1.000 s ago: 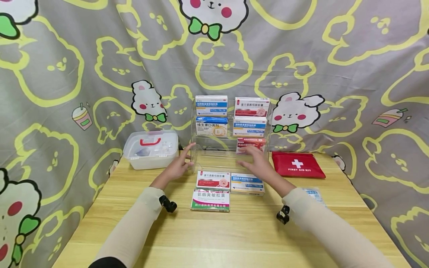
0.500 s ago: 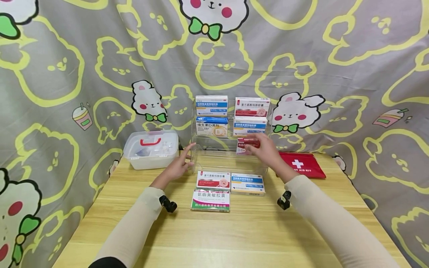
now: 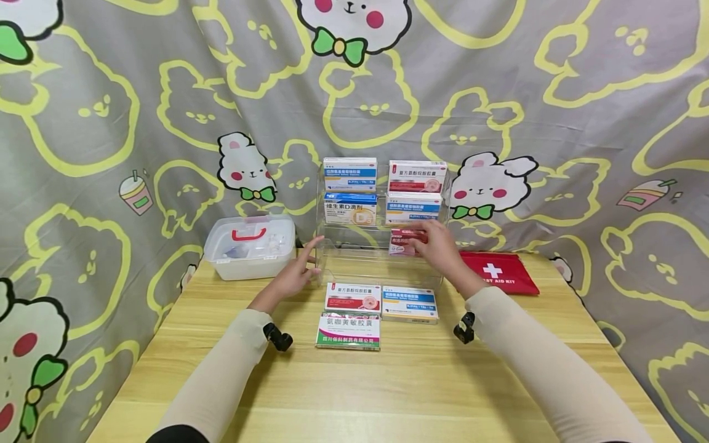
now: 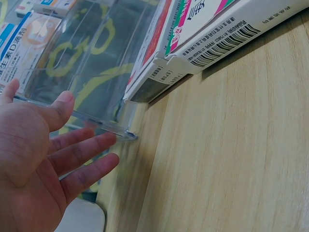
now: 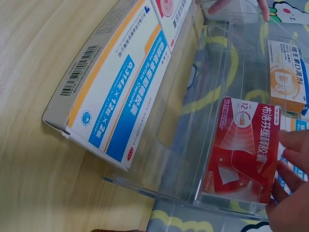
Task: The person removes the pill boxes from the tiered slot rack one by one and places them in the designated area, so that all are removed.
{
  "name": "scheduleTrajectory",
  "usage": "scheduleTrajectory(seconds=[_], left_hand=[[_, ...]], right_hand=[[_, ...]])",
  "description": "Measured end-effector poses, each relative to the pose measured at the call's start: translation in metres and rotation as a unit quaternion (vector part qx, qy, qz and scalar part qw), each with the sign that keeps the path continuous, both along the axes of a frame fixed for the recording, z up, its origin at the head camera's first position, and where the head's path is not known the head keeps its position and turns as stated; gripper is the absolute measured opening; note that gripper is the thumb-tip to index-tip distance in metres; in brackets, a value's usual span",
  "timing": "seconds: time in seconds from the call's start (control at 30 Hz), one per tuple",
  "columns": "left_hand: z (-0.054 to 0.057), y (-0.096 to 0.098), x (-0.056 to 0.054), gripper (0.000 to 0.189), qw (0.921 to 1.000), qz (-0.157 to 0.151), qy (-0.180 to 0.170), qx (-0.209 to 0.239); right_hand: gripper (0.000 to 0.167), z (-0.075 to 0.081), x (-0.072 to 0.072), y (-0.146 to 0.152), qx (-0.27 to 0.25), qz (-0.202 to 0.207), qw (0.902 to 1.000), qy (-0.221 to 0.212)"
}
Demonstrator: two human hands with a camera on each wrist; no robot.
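My right hand (image 3: 442, 249) grips a red ibuprofen capsule box (image 5: 244, 152) at its edge, with the thumb in front in the head view. The box leans in a lower tier of a clear plastic display rack (image 3: 354, 252), and my hand hides its right part from the head camera. At the rack's left side, my left hand (image 3: 296, 274) has its fingers spread and extended, fingertips right at the clear edge; its palm holds nothing in the left wrist view. Above stand a blue-and-white vitamin D box (image 3: 349, 209), two glucosamine boxes (image 3: 350, 175) and a red-and-white capsule box (image 3: 417, 177).
At the rack's front are a red-and-white box (image 3: 352, 298), a glucosamine box (image 3: 409, 304) and a green-and-purple box (image 3: 348, 331). A lidded plastic case (image 3: 252, 264) stands left; a red first aid pouch (image 3: 501, 274) lies right. A patterned curtain hangs behind.
My right hand has moved from in front of the red box to its right side and taken hold of it. The box has shifted slightly left. My left hand stays put.
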State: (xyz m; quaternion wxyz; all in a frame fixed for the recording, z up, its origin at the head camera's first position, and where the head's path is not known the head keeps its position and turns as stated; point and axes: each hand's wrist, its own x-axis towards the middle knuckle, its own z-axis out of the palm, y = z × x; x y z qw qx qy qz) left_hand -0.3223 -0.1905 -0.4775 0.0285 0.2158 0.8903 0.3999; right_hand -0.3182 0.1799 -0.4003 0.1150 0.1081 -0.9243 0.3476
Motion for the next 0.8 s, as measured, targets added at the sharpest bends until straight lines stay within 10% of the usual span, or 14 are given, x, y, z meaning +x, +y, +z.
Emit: scheduleTrajectory(seconds=[0.47, 0.8], left_hand=[[0.0002, -0.0004, 0.0006, 0.086, 1.0000, -0.001, -0.003, 0.006], [-0.0023, -0.0008, -0.0034, 0.086, 0.9998, 0.004, -0.018, 0.004]], right_hand=[[0.028, -0.0025, -0.0024, -0.0070, 0.057, -0.039, 0.9971, 0.033], [0.028, -0.0034, -0.0017, -0.0101, -0.009, -0.028, 0.9996, -0.007]])
